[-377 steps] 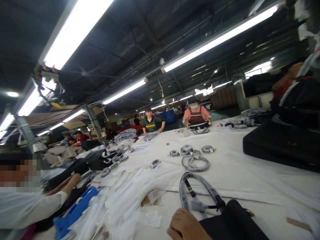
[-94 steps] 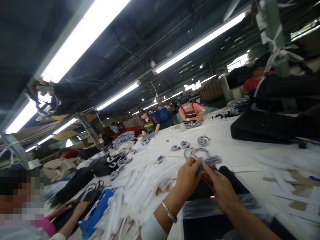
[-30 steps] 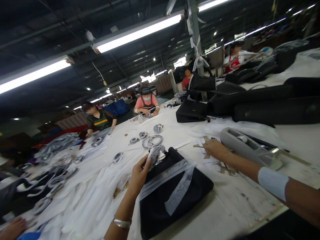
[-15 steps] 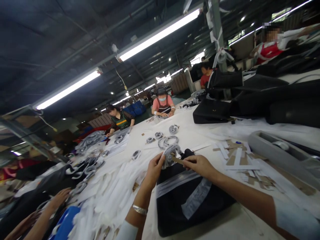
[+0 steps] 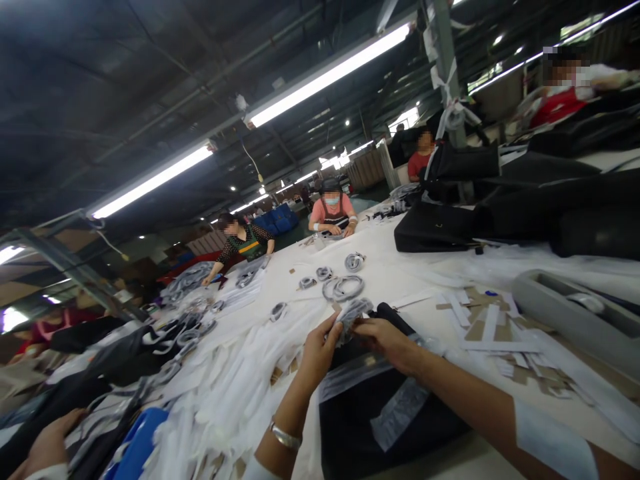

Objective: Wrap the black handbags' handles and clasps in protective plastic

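A coiled grey strap (image 5: 356,308), seemingly wrapped in clear film, is held up over a black bag (image 5: 350,427). My left hand (image 5: 320,347) grips the coil from its left side, thumb and fingers closed. My right hand (image 5: 390,341) has its fingers closed against the coil's right side; its fingertips are partly hidden. A small brown end of a strip (image 5: 337,307) shows by my left fingertips. Clear film (image 5: 400,413) lies on the bag's front, and a black rolled part (image 5: 395,319) sticks up behind my right hand.
More coiled straps (image 5: 343,288) lie ahead on the white table (image 5: 300,257). White plastic wrapping (image 5: 225,380) spreads to my left, beside a blue object (image 5: 135,443) and a co-worker's hand (image 5: 53,440). Card strips (image 5: 493,327), a grey tape dispenser (image 5: 575,320) and black bags (image 5: 435,227) lie right.
The brown strip held out in my right hand has been brought to the coil, and its end now shows by my left fingers. My right hand has closed in on the coil.
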### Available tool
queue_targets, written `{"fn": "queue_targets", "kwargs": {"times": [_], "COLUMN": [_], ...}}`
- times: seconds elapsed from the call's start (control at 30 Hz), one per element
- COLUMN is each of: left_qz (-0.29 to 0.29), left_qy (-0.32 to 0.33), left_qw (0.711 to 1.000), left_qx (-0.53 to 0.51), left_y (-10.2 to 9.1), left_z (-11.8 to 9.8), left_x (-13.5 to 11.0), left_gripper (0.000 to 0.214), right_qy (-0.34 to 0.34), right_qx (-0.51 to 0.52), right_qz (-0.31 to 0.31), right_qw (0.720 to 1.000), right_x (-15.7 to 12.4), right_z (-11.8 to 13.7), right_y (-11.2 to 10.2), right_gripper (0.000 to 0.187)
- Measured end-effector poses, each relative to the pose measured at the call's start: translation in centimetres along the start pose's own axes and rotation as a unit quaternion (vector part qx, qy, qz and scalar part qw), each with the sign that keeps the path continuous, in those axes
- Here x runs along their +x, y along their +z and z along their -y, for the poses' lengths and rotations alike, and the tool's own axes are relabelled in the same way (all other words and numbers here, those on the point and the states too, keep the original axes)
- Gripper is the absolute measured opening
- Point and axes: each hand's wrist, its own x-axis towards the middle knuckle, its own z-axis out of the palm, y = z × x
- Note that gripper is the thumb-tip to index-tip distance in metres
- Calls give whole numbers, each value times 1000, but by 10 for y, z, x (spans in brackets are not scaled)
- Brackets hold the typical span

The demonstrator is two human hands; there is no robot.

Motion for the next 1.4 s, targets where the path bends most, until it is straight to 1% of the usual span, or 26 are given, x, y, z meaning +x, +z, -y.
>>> {"fn": "queue_targets", "kwargs": {"times": [0.07,0.13,0.2,0.3,0.4,0.5,0.6,0.73,0.87,0.93,0.97,1.0,1.1,1.13,1.17,1.2,1.3,1.33,1.4], "left_qz": [-9,-16,-16,-8,-3,-3,-8,-20,-39,-51,-55,-60,-73,-75,-73,-66,-48,-47,-56], "left_qy": [1,2,7,30,50,53,54,46,24,10,4,0,-13,-18,-23,-27,-34,-37,-40], "left_qw": [1000,999,999,996,991,988,989,993,997,999,998,997,983,976,971,971,977,978,979], "left_qx": [19,35,48,79,124,148,140,110,59,17,-10,-47,-171,-206,-225,-227,-204,-198,-194], "left_y": [2,4,8,12,16,19,21,20,18,18,18,19,23,24,24,25,26,26,28], "left_z": [0,-2,-5,-8,-5,0,3,0,-2,1,3,6,12,13,14,14,14,14,13], "left_x": [-1,-3,-6,-11,-15,-17,-18,-22,-22,-21,-20,-19,-16,-15,-15,-16,-18,-19,-20], "left_gripper": [40,39,38,36,36,36,36,35,32,31,34,41,83,93,97,92,54,46,40], "right_qy": [2,-3,-11,-20,-24,-26,-30,-42,-44,-32,-21,-11,9,11,13,16,28,31,32], "right_qx": [9,21,31,28,35,50,60,74,65,55,46,36,14,12,9,4,-13,-16,-8], "right_qz": [23,25,4,-33,-42,-48,-52,-49,-37,-33,-35,-39,-43,-40,-36,-32,-26,-23,-7], "right_qw": [1000,999,999,999,998,997,996,995,996,997,998,999,999,999,999,999,999,999,999], "right_x": [-5,-8,-9,-8,-7,-7,-8,-10,-12,-13,-13,-14,-15,-16,-16,-16,-15,-15,-14], "right_z": [4,6,2,-9,-21,-28,-28,-25,-22,-20,-19,-17,-12,-11,-9,-8,-5,-4,-3], "right_y": [-1,-1,1,3,5,7,11,14,12,11,11,11,11,10,9,8,5,3,1], "right_gripper": [25,30,37,43,44,45,44,40,39,41,42,43,45,44,45,45,47,47,47]}}
